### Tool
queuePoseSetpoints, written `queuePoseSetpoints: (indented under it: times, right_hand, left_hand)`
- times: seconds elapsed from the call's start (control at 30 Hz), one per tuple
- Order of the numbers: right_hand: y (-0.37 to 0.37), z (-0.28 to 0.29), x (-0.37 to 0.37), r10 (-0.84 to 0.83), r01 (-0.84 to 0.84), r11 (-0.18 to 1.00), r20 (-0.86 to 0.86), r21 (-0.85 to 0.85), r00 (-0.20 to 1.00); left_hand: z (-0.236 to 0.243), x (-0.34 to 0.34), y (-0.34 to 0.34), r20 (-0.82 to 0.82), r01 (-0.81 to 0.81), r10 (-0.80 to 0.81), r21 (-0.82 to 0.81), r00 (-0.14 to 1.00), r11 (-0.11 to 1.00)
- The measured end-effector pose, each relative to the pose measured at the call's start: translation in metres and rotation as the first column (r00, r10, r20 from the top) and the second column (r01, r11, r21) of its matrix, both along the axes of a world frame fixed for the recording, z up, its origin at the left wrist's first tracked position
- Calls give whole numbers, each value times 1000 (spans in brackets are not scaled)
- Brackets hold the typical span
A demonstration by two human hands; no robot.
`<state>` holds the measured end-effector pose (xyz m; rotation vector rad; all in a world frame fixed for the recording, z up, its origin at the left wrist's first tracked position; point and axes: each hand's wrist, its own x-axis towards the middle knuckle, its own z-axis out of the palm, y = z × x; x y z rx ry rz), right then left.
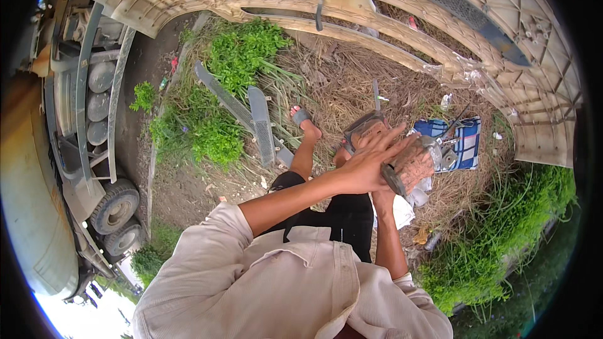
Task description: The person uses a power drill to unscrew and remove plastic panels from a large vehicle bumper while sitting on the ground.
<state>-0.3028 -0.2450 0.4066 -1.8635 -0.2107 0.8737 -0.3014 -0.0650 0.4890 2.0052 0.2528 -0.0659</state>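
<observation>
My left hand reaches across my lap with its fingers stretched out and spread. It lies against a brownish, rounded piece with a dark rim, whose kind I cannot make out. My right hand comes up beneath that piece, and its fingers are hidden behind it and my left hand. Just beyond my left fingers is a second brownish, dark-rimmed piece, partly covered by them. A narrow grey strip stands out past it. To the right of the rounded piece are small metal parts.
A blue checked cloth lies on dry straw to the right. A large beige bumper panel arches across the far side. Grey mesh strips lie by green plants. A truck stands at left; grass borders the right.
</observation>
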Motion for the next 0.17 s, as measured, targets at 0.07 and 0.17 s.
queuePoseSetpoints:
  times: [0.07,0.17]
  right_hand:
    - [-14,6,6,260,-216,964,370,-156,892]
    - [22,105,38,189,-180,981,605,-76,774]
  left_hand:
    - [69,0,22,64,87,-87,15,994,996]
    - [198,-26,72,-102,303,-286,264,953,916]
